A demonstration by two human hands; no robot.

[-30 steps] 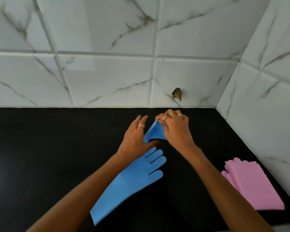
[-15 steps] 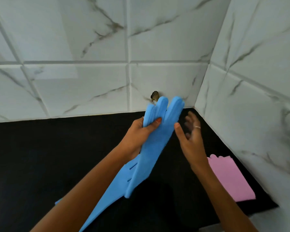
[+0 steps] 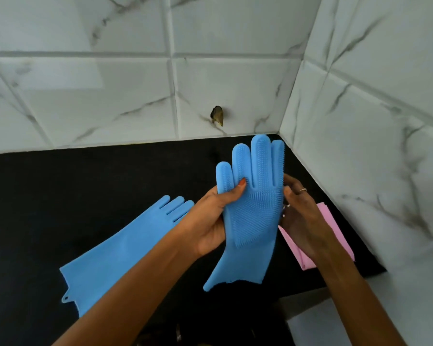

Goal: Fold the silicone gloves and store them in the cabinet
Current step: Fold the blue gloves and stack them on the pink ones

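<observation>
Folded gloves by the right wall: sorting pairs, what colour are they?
Pink folded gloves, seen in the head view.

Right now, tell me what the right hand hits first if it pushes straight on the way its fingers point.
The right hand points left at the raised blue glove and already touches its edge; beyond that is probably the left hand.

Counted: two blue silicone gloves, one held upright [image 3: 251, 211], one lying flat at near left [image 3: 125, 248]. One folded pink glove bundle [image 3: 335, 236] at right. Two hands, left [image 3: 211, 221] and right [image 3: 303, 218].
</observation>
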